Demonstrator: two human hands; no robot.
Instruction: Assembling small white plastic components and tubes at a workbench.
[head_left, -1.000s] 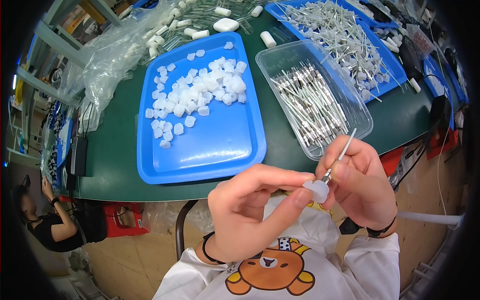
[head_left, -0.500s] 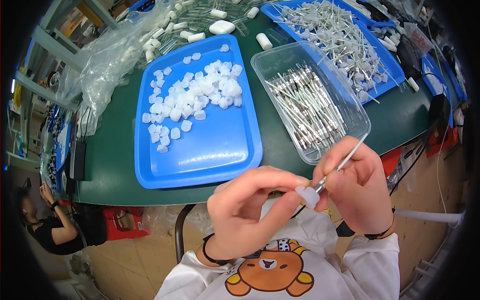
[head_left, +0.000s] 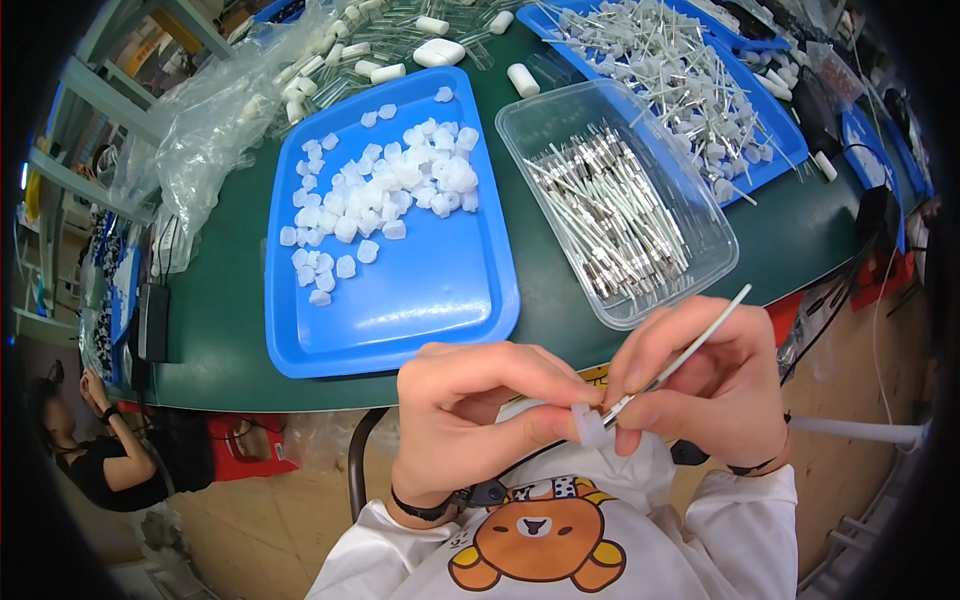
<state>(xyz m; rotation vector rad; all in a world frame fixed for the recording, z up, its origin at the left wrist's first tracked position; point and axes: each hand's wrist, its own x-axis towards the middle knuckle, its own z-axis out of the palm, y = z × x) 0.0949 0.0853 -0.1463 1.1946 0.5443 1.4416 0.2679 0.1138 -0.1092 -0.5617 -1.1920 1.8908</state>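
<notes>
My left hand (head_left: pixel 490 415) pinches a small translucent white plastic cap (head_left: pixel 590 426) between thumb and forefinger. Close beside it, my right hand (head_left: pixel 700 385) grips a thin pale rod (head_left: pixel 708 333) with a metal end, which points down-left at the cap. Whether the tip sits inside the cap I cannot tell, as fingers cover part of it. Beyond my left hand, a blue tray (head_left: pixel 420 325) holds a heap of similar white caps (head_left: pixel 385 190). A clear plastic box (head_left: pixel 722 250) with many metal-ended rods (head_left: pixel 615 215) stands beyond my right hand.
At the far right, a second blue tray (head_left: pixel 795 150) bears rods joined with caps. White cylindrical pieces (head_left: pixel 522 80) and clear tubes lie along the back. Crumpled clear plastic (head_left: pixel 205 140) and a black power adapter (head_left: pixel 153 322) are at left. Another person (head_left: pixel 110 450) sits at far left.
Both hands have shifted slightly to the left, still holding the cap and the rod. The rod now lies at a shallower slant, and the cap has turned.
</notes>
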